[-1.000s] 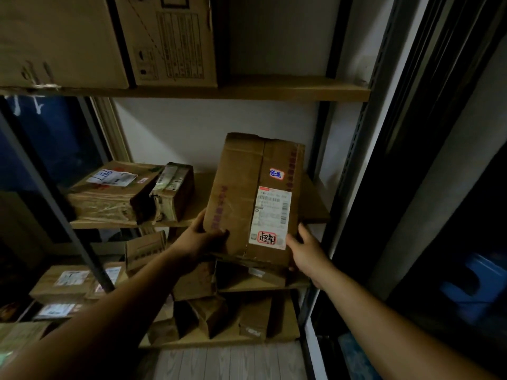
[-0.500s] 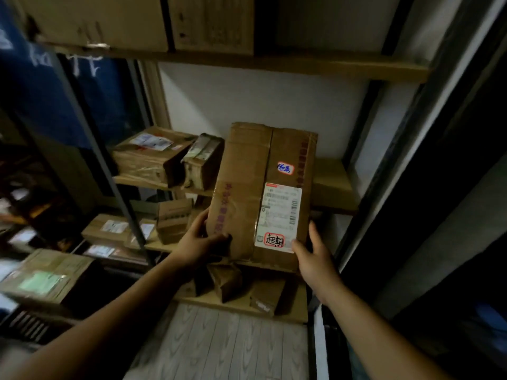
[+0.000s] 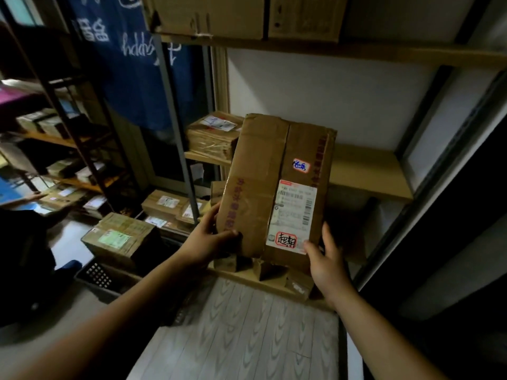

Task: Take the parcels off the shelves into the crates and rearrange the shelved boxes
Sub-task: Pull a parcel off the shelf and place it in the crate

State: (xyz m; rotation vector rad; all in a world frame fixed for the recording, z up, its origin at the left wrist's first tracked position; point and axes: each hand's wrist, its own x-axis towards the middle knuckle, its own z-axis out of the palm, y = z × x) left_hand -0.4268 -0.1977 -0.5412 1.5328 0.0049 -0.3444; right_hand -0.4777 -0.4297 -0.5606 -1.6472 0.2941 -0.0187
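A tall brown cardboard parcel (image 3: 263,171) with a white shipping label and a red-ringed sticker is held upright in the air in front of the wooden shelf (image 3: 367,174). My left hand (image 3: 211,239) grips its lower left corner. My right hand (image 3: 327,259) holds its lower right corner. A dark perforated crate (image 3: 101,278) sits on the floor at lower left, with a taped box (image 3: 120,239) resting over it.
More parcels (image 3: 214,135) lie on the middle shelf behind, others (image 3: 170,204) on the lower shelf, small ones (image 3: 274,272) on the bottom board. Big boxes (image 3: 208,15) fill the top shelf. Another rack (image 3: 68,149) stands at left, a dark frame at right.
The view has swung left, bringing the crate and the left rack into sight. The parcel has come off the shelf towards me, still held by both hands.
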